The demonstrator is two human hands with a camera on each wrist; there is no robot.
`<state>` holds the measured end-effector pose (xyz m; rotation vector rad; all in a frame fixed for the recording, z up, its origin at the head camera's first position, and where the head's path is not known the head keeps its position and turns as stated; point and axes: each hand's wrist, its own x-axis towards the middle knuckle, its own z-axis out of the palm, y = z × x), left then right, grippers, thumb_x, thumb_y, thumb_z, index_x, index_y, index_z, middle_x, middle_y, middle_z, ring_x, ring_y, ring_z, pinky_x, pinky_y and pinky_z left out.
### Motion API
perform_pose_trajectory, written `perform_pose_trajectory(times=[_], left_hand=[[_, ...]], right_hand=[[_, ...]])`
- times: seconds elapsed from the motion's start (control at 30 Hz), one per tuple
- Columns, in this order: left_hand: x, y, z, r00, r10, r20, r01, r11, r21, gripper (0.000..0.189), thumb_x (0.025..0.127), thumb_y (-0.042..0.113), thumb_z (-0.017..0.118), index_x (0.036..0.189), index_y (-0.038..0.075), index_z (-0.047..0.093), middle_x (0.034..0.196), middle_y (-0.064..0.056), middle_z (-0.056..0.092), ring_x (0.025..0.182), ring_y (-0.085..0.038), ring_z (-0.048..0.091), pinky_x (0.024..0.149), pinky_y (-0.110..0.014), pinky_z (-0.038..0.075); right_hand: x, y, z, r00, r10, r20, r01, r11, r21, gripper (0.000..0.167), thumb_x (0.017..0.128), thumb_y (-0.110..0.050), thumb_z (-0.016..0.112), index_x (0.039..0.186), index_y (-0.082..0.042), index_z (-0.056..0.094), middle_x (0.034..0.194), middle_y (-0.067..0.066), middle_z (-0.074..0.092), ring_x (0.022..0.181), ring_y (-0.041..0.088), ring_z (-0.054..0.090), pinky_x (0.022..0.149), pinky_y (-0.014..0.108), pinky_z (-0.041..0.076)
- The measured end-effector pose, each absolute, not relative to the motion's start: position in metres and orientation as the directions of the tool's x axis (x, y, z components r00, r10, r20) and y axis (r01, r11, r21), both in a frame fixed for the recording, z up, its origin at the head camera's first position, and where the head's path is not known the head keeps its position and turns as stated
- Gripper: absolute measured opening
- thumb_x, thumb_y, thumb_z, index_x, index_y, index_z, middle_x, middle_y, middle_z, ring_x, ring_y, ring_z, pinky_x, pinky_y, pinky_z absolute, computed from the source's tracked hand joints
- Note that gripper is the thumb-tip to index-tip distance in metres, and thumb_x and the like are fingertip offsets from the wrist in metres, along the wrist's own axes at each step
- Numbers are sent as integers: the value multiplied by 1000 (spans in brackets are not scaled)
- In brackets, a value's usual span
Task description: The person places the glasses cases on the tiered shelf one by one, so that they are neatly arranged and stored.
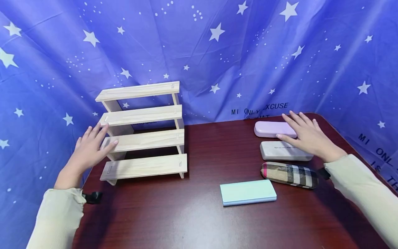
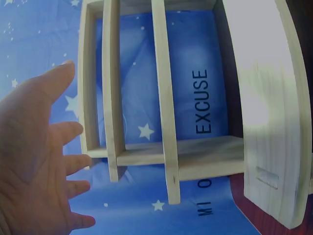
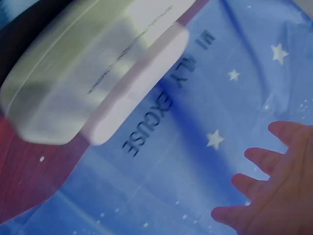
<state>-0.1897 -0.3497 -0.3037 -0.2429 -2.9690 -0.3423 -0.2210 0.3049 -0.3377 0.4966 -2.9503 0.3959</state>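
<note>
My left hand is held with spread fingers at the left side of a four-tier wooden display rack; nothing is in it. In the left wrist view the same hand has its fingers extended beside the rack's shelves. Over the far right of the table, my right hand spreads its fingers above a lilac glasses case and a white glasses case, partly covering both. Closer to me lie a plaid glasses case and a mint-green flat case.
A dark red wooden table carries everything. Behind it and at both sides hangs a blue curtain with white stars and printed letters. The rack stands at the table's left, near the curtain. Black straps show at the wrists.
</note>
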Motion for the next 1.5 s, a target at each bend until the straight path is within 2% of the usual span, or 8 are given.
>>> perform_pose_trajectory(times=[0.33, 0.57, 0.7, 0.97, 1.13, 1.5], left_hand=[[-190, -366, -305, -955, 155, 252, 221, 940, 260, 75, 96, 43, 47, 151, 5, 14, 151, -31, 14, 136, -52, 5, 99, -73, 9], [-191, -378, -307, -943, 148, 299, 249, 909, 335, 71, 97, 34, 47, 150, 1, 13, 149, -33, 15, 137, -50, 6, 109, -63, 3], [-192, -384, -310, -942, 144, 302, 258, 888, 381, 70, 98, 31, 47, 150, 1, 12, 149, -34, 14, 138, -50, 6, 110, -61, 2], [-195, -396, -320, -939, 150, 308, 284, 843, 457, 70, 97, 27, 49, 151, 2, 12, 150, -32, 15, 137, -51, 10, 109, -62, 7], [-194, -405, -327, -953, 111, 281, 249, 815, 523, 70, 97, 27, 49, 151, 5, 10, 152, -30, 12, 137, -49, 11, 108, -63, 9], [-198, -413, -340, -972, 72, 225, 196, 776, 599, 69, 98, 29, 46, 152, 10, 7, 149, -31, 19, 136, -50, 13, 104, -66, 12]], right_hand=[[-219, 268, -329, -914, -368, 169, -404, 859, -316, 79, 91, -45, 58, 151, -12, 20, 155, 21, 15, 141, 42, 7, 107, 66, 0], [-221, 240, -328, -893, -407, 192, -450, 811, -372, 79, 90, -44, 60, 151, -11, 22, 155, 19, 18, 141, 39, 10, 111, 59, 6], [-223, 222, -332, -875, -430, 224, -484, 776, -403, 79, 88, -43, 62, 150, -10, 24, 154, 18, 20, 141, 39, 12, 112, 55, 8], [-225, 179, -341, -825, -487, 288, -565, 702, -434, 80, 88, -44, 62, 149, -7, 26, 153, 18, 23, 140, 37, 19, 110, 58, 15], [-229, 147, -343, -788, -531, 313, -615, 647, -451, 83, 87, -44, 63, 149, -5, 25, 153, 17, 24, 140, 34, 21, 111, 55, 16], [-240, 91, -359, -789, -558, 259, -591, 571, -569, 81, 89, -46, 59, 150, -5, 23, 154, 14, 25, 141, 28, 19, 114, 44, 16]])
